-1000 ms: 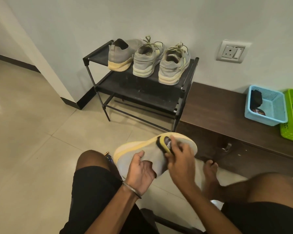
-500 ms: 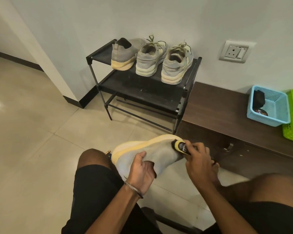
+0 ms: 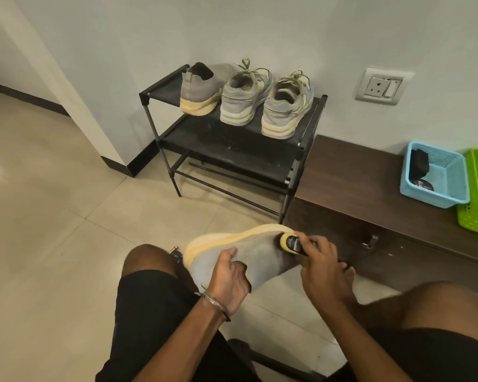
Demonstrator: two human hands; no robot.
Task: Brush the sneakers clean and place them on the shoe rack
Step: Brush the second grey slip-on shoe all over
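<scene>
Fingers of right hand point(image 3: 322, 267) grip brush point(image 3: 292, 243), now at toe | left hand point(image 3: 229, 277) still holds sneaker point(image 3: 260, 252)

Home entryway: shoe rack point(image 3: 305, 133), tiled floor point(image 3: 53, 216).

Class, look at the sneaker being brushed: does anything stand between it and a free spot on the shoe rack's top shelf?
Nothing visible blocks the way. The sneaker has open floor before the shoe rack. Three shoes fill most of the top shelf, leaving bare space at its left end.

No legible text anywhere.
</scene>
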